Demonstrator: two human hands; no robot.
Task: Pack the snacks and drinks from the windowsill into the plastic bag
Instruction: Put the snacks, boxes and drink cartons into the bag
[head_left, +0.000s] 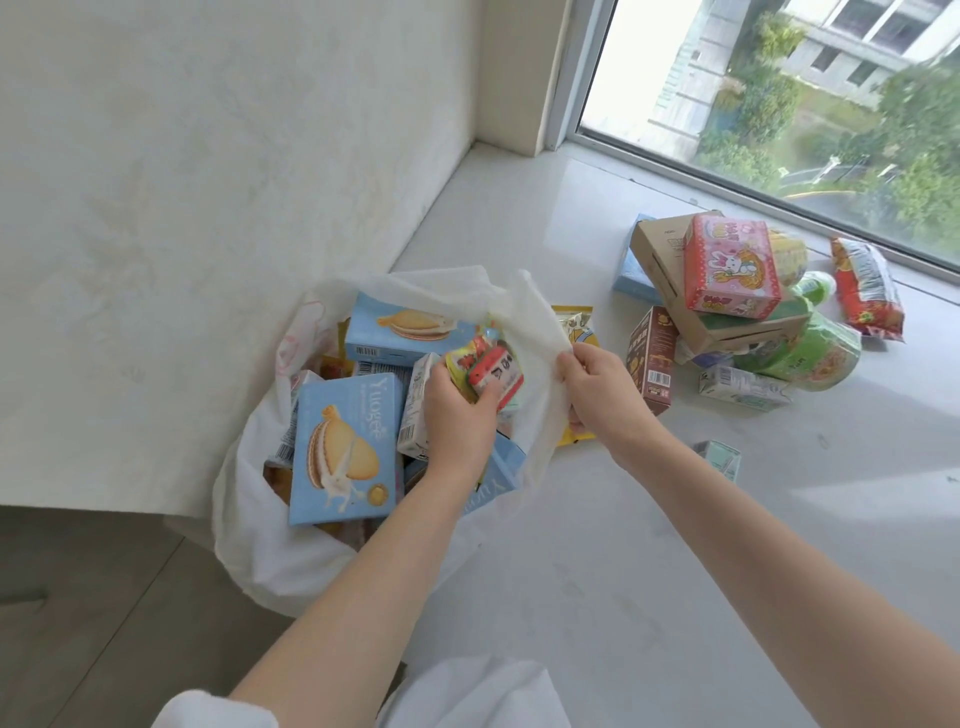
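Your left hand (457, 410) grips small red-and-yellow packets (488, 371) inside the bag (270, 540) at 9 o'clock on the sill (597, 545); your right hand (597, 384) pinches its rim open. Several boxes are packed. A pile (737, 296) at 2 o'clock remains, so you look roughly half done.

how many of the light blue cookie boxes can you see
4, maybe more hidden. Two lie in the plastic bag: one at the back, one in front. Another peeks out under the left hand. The fourth sits under the windowsill pile.
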